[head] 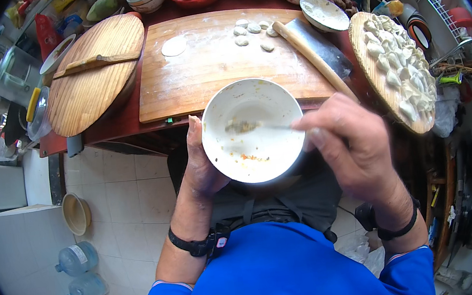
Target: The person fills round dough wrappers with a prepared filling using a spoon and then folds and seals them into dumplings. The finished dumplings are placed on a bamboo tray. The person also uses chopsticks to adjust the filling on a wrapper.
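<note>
My left hand [199, 165] holds a white bowl [237, 101] from its left side, above my lap. The bowl tilts toward me, with only scraps of filling on its inner wall and bottom. My right hand [352, 144] grips a thin utensil [275, 127], blurred, probably a spoon; its tip lies among the scraps. Beyond the bowl lies a floured wooden board [193, 84]. One round dough wrapper [174, 46] is at its left, and several small dough pieces [253, 28] sit farther right. A wooden rolling pin [316, 60] rests across a cleaver blade [320, 44] on the board's right.
To the right, a round wooden tray [421, 128] carries many dumplings [403, 69]. A round wooden lid [88, 97] with a bar handle stands left of the board. Along the back are a floured bowl [324, 12] and a red basin [196, 2] of vegetables. Water jugs [79, 258] lie on the floor.
</note>
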